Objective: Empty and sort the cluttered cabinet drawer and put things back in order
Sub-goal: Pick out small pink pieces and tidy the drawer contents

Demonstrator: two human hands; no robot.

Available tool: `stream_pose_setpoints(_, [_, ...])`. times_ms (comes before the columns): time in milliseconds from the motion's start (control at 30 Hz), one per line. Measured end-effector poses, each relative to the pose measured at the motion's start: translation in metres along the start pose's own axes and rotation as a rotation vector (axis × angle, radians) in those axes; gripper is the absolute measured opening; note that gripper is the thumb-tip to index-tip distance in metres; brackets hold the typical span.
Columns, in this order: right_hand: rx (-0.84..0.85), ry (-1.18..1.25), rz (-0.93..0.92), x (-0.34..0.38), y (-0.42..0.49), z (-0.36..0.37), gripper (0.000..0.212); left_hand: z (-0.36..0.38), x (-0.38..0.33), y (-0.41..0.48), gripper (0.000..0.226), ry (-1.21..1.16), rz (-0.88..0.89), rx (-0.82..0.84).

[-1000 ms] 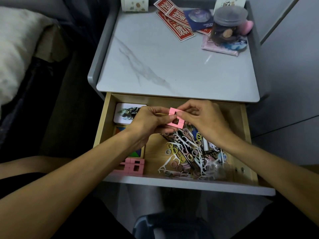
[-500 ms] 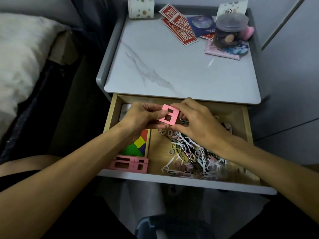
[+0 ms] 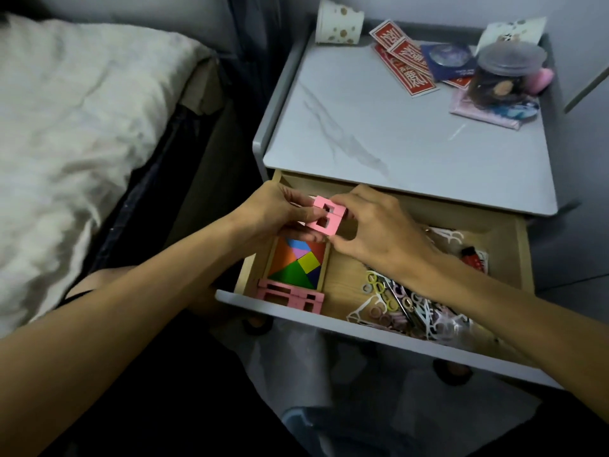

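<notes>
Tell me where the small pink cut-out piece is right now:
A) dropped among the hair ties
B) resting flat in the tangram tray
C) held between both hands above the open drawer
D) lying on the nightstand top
C: the left hand and right hand both pinch the pink piece over the drawer, clear of the tangram tray below it.

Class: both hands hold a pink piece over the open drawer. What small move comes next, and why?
Probably lower the pink piece onto the matching pink stack at the drawer front: left hand and right hand both pinch it, and sorting puts like with like.
</notes>
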State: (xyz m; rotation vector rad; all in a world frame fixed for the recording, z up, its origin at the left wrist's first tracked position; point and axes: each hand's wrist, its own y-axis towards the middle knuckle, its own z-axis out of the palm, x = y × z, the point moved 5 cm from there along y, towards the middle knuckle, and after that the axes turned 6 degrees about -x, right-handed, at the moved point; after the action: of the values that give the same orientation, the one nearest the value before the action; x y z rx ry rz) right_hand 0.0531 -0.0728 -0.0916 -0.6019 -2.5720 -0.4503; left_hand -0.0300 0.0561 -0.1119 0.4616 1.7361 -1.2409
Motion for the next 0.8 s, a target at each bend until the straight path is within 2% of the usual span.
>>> stream_pose_setpoints(100, [0.049, 0.073, 0.034, 0.004, 0.005, 0.018, 0.050, -0.019, 0.000, -0.001, 0.016, 0.257, -0.014, 0.070])
stream_pose_setpoints(167, [0.109, 0.161, 0.091, 0.002, 0.001, 0.033, 0.047, -0.035, 0.001, 0.002, 0.020, 0.482, 0.009, 0.059])
stream_pose_setpoints(267, [0.270, 0.290, 0.227, -0.006, -0.016, 0.064, 0.048, -0.065, -0.002, 0.015, 0.025, 0.840, 0.119, -0.232])
stream_pose_setpoints(333, [0.352, 0.259, 0.216, -0.007, -0.024, 0.083, 0.052, -0.076, -0.005, 0.020, 0.032, 1.137, 0.172, -0.441])
stream_pose_setpoints(367, [0.376, 0.208, 0.167, -0.005, -0.024, 0.090, 0.055, -0.077, -0.004, 0.022, 0.034, 1.218, 0.176, -0.475])
stream_pose_setpoints(467, [0.438, 0.070, -0.030, 0.010, -0.023, 0.107, 0.048, -0.066, 0.007, 0.030, 0.031, 1.209, 0.114, -0.378])
stream_pose_setpoints(567, [0.505, 0.079, -0.124, 0.024, -0.022, 0.122, 0.033, -0.057, 0.013, 0.035, 0.034, 1.208, 0.112, -0.305])
stream_pose_setpoints(800, [0.529, -0.126, -0.371, 0.022, -0.022, 0.132, 0.044, -0.053, 0.014, 0.040, 0.035, 1.222, 0.157, -0.243])
